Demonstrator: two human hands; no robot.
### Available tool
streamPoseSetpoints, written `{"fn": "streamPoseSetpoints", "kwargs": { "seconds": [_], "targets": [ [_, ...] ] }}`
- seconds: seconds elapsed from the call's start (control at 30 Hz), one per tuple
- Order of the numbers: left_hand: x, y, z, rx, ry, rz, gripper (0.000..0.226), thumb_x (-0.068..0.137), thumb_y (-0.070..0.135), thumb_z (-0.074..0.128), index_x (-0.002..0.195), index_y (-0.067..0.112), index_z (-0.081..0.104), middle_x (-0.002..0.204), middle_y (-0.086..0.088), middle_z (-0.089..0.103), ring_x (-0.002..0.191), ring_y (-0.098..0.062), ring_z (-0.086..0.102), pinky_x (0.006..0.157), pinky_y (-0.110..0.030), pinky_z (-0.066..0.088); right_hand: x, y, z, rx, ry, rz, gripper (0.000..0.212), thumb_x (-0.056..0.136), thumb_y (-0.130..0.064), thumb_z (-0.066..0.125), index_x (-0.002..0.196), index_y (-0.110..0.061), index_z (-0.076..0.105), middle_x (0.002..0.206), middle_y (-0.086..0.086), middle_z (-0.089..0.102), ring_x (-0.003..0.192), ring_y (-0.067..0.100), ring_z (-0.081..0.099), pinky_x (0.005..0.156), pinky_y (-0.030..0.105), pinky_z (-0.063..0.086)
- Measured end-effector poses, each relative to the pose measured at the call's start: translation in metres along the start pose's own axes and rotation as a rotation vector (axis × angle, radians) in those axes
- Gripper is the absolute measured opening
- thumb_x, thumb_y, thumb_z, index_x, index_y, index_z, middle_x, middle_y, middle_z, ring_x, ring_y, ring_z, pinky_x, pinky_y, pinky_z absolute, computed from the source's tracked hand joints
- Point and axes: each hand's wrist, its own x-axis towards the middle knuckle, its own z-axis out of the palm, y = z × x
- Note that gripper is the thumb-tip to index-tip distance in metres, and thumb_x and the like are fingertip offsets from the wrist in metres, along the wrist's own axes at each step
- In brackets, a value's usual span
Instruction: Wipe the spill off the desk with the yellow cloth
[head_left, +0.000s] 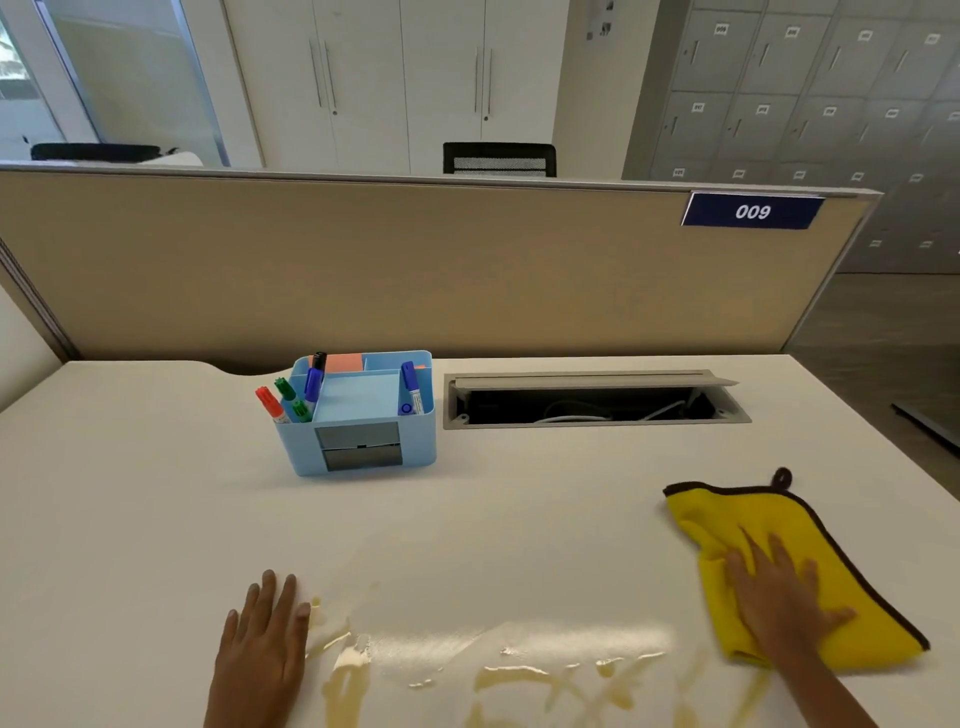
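Observation:
A yellow cloth (727, 519) with a dark trim and a hanging loop lies folded on the right side of the white desk (130, 493). My right hand (779, 597) rests flat on top of it, fingers spread and pressing down. A yellowish, glossy spill (498, 670) streaks the desk near the front edge, between my two hands. My left hand (262, 649) lies flat on the desk just left of the spill, its fingers almost touching the wet streaks.
A light blue desk organiser (358, 447) with several coloured markers stands behind the spill. To its right is an open cable tray (592, 402) sunk in the desk. A beige partition (415, 270) closes off the back.

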Motion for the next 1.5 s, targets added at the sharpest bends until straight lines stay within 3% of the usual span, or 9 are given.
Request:
{"fn": "streamPoseSetpoints", "kwargs": {
  "seconds": [0.27, 0.4, 0.53, 0.67, 0.8, 0.93, 1.07, 1.33, 1.5],
  "targets": [
    [-0.002, 0.000, 0.000, 0.001, 0.003, 0.010, 0.132, 0.051, 0.085, -0.024, 0.131, 0.003, 0.040, 0.145, -0.023, 0.034, 0.136, -0.039, 0.030, 0.111, -0.053, 0.021, -0.093, -0.139, 0.060, -0.145, -0.186, -0.418, 0.050, 0.092, -0.052, 0.034, 0.140, -0.045, 0.023, 0.158, -0.004, 0.015, 0.145, 0.031, 0.007, 0.109, 0.069, 0.001],
    [-0.004, 0.001, -0.003, -0.084, 0.015, 0.002, 0.132, 0.053, 0.087, -0.017, 0.129, -0.004, 0.040, 0.141, -0.026, 0.038, 0.133, -0.042, 0.033, 0.109, -0.054, 0.024, -0.200, -0.188, 0.083, -0.277, -0.169, -0.785, 0.042, 0.067, -0.064, 0.040, 0.101, -0.055, 0.063, 0.115, -0.009, 0.071, 0.106, 0.029, 0.066, 0.107, 0.060, -0.007],
    [-0.007, -0.003, -0.004, -0.147, 0.044, -0.055, 0.092, 0.071, 0.062, 0.009, 0.132, -0.003, 0.036, 0.141, -0.026, 0.040, 0.133, -0.041, 0.033, 0.112, -0.055, 0.022, -0.224, -0.195, 0.083, -0.254, -0.224, -0.948, 0.040, 0.060, -0.071, 0.044, 0.093, -0.060, 0.062, 0.104, -0.022, 0.072, 0.096, 0.016, 0.071, 0.100, 0.056, 0.009],
    [-0.018, -0.007, -0.007, -0.208, 0.051, -0.049, 0.118, 0.059, 0.083, -0.003, 0.133, 0.000, 0.036, 0.143, -0.020, 0.039, 0.135, -0.036, 0.032, 0.113, -0.049, 0.021, -0.172, -0.178, 0.063, -0.247, -0.126, -0.808, 0.040, 0.058, -0.070, 0.062, 0.096, -0.058, 0.063, 0.112, -0.021, 0.069, 0.104, 0.016, 0.068, 0.080, 0.064, 0.049],
    [-0.018, -0.010, -0.009, -0.295, 0.065, -0.060, 0.108, 0.062, 0.076, 0.002, 0.134, 0.002, 0.035, 0.144, -0.020, 0.038, 0.136, -0.034, 0.031, 0.115, -0.047, 0.019, -0.088, -0.122, 0.050, -0.169, -0.158, -0.513, 0.045, 0.091, -0.052, 0.038, 0.136, -0.052, 0.029, 0.155, -0.015, 0.020, 0.144, 0.022, 0.014, 0.108, 0.068, 0.012],
    [-0.018, -0.006, -0.012, -0.380, 0.103, -0.105, 0.076, 0.078, 0.048, 0.015, 0.133, 0.002, 0.036, 0.143, -0.020, 0.040, 0.135, -0.036, 0.033, 0.113, -0.049, 0.021, -0.051, -0.082, 0.031, -0.071, -0.095, -0.270, 0.046, 0.093, -0.049, 0.036, 0.138, -0.046, 0.027, 0.157, -0.007, 0.019, 0.144, 0.029, 0.010, 0.109, 0.070, 0.007],
    [-0.018, 0.000, -0.016, -0.444, 0.113, -0.120, 0.062, 0.087, 0.044, 0.021, 0.135, 0.008, 0.036, 0.145, -0.017, 0.038, 0.134, -0.035, 0.034, 0.110, -0.050, 0.025, -0.068, -0.116, 0.042, -0.101, -0.160, -0.270, 0.046, 0.095, -0.049, 0.030, 0.140, -0.044, 0.023, 0.158, -0.002, 0.014, 0.144, 0.035, 0.005, 0.106, 0.073, 0.005],
    [-0.006, 0.039, -0.023, -0.320, 0.117, 0.104, 0.047, 0.096, 0.030, 0.029, 0.138, 0.011, 0.029, 0.150, -0.012, 0.030, 0.141, -0.025, 0.020, 0.114, -0.043, 0.019, -0.178, -0.196, 0.098, -0.198, -0.436, -1.071, 0.047, 0.094, -0.048, 0.032, 0.140, -0.043, 0.026, 0.159, -0.003, 0.008, 0.145, 0.035, -0.005, 0.106, 0.070, -0.012],
    [0.000, 0.065, -0.011, -0.174, -0.038, 0.304, 0.054, 0.095, 0.031, 0.038, 0.142, 0.021, 0.013, 0.155, -0.006, 0.015, 0.142, -0.019, 0.015, 0.115, -0.035, 0.019, -0.189, -0.176, 0.086, -0.025, -0.577, -1.422, 0.039, 0.091, -0.030, 0.043, 0.130, -0.025, 0.050, 0.151, -0.001, 0.035, 0.145, 0.023, 0.016, 0.112, 0.059, -0.004]
  ]
}}
